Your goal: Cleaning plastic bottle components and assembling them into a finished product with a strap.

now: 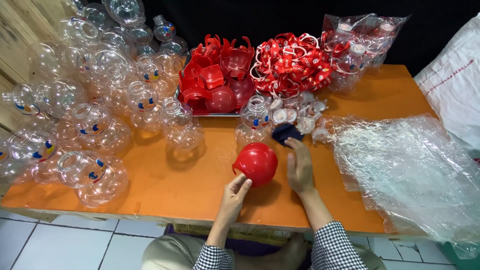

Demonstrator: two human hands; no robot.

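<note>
Now, left hand [234, 192]: fingertips pinching the lower edge of the red dome cap [256, 163].
Cap: on the orange table [190, 190], between both hands.
Right hand [300, 167]: open, flat, fingertips touching a dark cloth [286, 133], probably.
Behind: clear bottle [254, 121].

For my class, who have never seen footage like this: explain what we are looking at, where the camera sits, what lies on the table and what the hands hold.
One picture, from a camera on a seated person's head, looking down. The left hand holds a red dome-shaped cap. The right hand lies flat beside it, near a dark cloth. The orange table carries clear plastic bottles, a tray of red caps, red-and-white straps, small white lids and clear plastic bags.
</note>
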